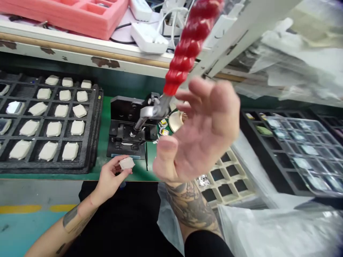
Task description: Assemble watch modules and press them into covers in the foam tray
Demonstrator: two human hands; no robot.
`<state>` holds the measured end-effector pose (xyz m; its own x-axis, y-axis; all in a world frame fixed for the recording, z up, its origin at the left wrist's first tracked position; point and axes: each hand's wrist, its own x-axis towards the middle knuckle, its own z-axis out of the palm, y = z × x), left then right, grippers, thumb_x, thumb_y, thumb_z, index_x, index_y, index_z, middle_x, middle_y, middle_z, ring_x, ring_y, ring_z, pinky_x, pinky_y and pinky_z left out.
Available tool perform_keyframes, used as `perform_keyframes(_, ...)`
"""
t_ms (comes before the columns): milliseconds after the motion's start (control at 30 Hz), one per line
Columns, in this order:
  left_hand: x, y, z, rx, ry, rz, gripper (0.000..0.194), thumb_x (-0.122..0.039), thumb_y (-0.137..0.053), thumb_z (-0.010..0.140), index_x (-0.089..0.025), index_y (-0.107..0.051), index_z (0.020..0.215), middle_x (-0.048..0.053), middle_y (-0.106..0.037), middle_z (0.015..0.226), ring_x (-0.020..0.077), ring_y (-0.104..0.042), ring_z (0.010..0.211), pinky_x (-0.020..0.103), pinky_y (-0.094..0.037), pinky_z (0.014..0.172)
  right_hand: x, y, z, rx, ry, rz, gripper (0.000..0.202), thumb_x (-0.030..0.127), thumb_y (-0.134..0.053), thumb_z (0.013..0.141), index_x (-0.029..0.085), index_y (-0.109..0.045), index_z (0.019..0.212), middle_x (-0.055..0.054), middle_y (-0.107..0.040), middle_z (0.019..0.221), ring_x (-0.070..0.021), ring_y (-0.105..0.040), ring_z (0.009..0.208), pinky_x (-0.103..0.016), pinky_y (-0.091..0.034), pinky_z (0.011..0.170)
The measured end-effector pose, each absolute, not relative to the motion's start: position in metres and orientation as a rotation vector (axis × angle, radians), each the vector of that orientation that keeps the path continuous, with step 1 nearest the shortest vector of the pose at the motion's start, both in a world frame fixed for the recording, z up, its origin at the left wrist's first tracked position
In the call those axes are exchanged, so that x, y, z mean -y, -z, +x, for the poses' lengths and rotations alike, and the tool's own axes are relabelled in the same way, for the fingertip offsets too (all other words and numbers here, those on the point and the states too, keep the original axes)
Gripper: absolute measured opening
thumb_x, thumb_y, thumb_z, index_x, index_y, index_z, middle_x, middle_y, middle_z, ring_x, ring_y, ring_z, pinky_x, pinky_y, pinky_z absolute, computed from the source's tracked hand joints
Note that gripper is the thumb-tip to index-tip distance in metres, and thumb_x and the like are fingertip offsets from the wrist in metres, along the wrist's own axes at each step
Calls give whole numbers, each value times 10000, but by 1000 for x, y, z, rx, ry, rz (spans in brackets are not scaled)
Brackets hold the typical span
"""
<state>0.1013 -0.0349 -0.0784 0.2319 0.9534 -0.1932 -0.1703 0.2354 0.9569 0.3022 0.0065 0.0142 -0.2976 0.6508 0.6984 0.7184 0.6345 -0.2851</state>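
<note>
While the white casing (127, 163), apparently light, stiff, smooth, best held by its edges, sits pinched in the left hand (108, 182), a black press (121, 111) stands just beyond those fingers (123, 175), right hand (199, 139) spread near red handle (184, 46).

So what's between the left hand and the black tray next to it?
Bare green worktop lies between the left hand, which holds a white piece, and the black tray; the head view shows it.
</note>
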Motion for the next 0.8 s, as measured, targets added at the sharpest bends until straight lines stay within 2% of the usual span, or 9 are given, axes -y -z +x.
perform_keyframes(100, 43, 76, 88, -1049, -1013, 1024, 386, -297, -901, 893, -174, -781, 1239, 94, -847, 1065, 228, -822, 883, 320, -684, 834, 3, 26, 291, 1964, 29, -1152, 342, 375, -634, 1075, 243, -723, 1377, -131, -763, 1298, -317, -746, 1238, -578, -625, 1082)
perform_keyframes(233, 51, 79, 76, -1105, -1084, 1268, 415, -267, -881, 919, -215, -792, 1321, 110, -819, 1255, 250, -807, 1058, 322, -666, 923, 19, 71, 285, 1925, -31, -1227, 449, 161, -598, 1053, 224, -651, 1493, -135, -778, 1273, -304, -727, 1229, -532, -638, 1047)
perform_keyframes(333, 48, 82, 79, -1090, -1090, 1197, 475, -253, -840, 956, -236, -708, 1412, 82, -817, 1185, 211, -814, 947, 310, -670, 873, 15, 86, 278, 2090, -52, -1406, 539, 82, -519, 1042, 160, -577, 1572, -201, -709, 1407, -346, -658, 1328, -570, -599, 1111)
perform_keyframes(433, 41, 83, 85, -1006, -1102, 1081, 388, -251, -819, 974, -226, -659, 1327, 55, -791, 1084, 180, -791, 829, 301, -666, 804, -2, 87, 268, 2266, -123, -1574, 519, 50, -501, 1007, 92, -625, 1509, -251, -701, 1375, -379, -657, 1281, -590, -589, 1106)
perform_keyframes(533, 35, 77, 83, -1084, -1149, 1253, 333, -271, -827, 970, -223, -699, 1273, 94, -741, 1195, 216, -770, 988, 320, -656, 852, -15, 84, 263, 2236, -217, -1593, 445, 33, -505, 992, 118, -708, 1378, -222, -735, 1298, -362, -675, 1221, -561, -610, 1072)
perform_keyframes(600, 32, 72, 78, -1199, -1151, 1497, 339, -295, -805, 993, -236, -734, 1319, 110, -685, 1276, 209, -729, 989, 329, -640, 845, -11, 84, 264, 2117, -241, -1544, 417, 56, -494, 1028, 146, -709, 1373, -198, -731, 1295, -344, -672, 1233, -543, -613, 1076)
perform_keyframes(700, 25, 65, 73, -1313, -1051, 1790, 376, -306, -712, 1066, -253, -698, 1438, 108, -667, 1303, 178, -692, 886, 336, -626, 819, 11, 85, 271, 1950, -239, -1446, 475, 96, -481, 1083, 192, -613, 1529, -180, -693, 1364, -323, -650, 1315, -540, -597, 1126)
perform_keyframes(800, 11, 61, 81, -1386, -891, 2019, 374, -308, -607, 1123, -241, -664, 1486, 120, -691, 1392, 215, -748, 974, 354, -631, 867, 40, 87, 285, 1838, -272, -1396, 584, 76, -486, 1088, 244, -501, 1647, -168, -645, 1471, -300, -629, 1396, -539, -580, 1177)
